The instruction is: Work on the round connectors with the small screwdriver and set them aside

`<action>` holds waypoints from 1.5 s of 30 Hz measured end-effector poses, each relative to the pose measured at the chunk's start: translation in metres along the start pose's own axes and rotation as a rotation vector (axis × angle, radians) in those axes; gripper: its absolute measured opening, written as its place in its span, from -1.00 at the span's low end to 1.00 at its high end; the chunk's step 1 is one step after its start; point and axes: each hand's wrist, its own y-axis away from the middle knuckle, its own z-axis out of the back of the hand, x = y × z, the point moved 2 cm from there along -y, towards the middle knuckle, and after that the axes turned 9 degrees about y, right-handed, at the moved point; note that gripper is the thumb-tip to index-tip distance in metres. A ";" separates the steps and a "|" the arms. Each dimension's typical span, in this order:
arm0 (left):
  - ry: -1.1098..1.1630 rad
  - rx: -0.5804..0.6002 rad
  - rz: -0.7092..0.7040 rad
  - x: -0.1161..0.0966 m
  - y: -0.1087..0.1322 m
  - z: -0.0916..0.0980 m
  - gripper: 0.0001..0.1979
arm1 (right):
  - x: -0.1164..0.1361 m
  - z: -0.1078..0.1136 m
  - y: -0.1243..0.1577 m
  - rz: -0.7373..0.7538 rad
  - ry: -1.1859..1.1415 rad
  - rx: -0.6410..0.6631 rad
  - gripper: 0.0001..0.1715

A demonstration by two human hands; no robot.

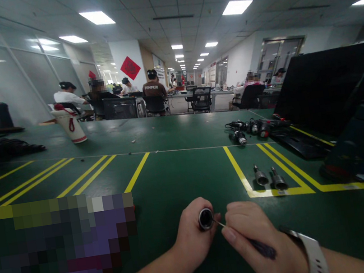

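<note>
My left hand (194,230) is closed around a dark, hollow metal cylinder (202,225) whose round open end faces me. In my right hand (254,230) is a thin-shafted hand tool (262,248) with a dark handle, which looks like a small screwdriver. Its slim metal shaft reaches left to the cylinder's rim; whether the tip touches or goes inside, I cannot tell. Beyond my right hand, two metal parts with wide cup ends and narrow stems, one (260,176) to the left of the other (279,180), stand inside a yellow tape outline.
Yellow tape lines (238,171) mark the green tabletop (186,167). Black cylindrical parts with cables (239,136) lie at the back right, beside a large black screen (326,92). A white cup (71,125) stands back left. A pixelated area covers the front left. People sit farther off.
</note>
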 end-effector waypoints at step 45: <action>0.205 -0.011 0.112 -0.002 -0.003 0.003 -0.80 | 0.002 -0.001 0.002 0.180 0.102 -0.004 -0.70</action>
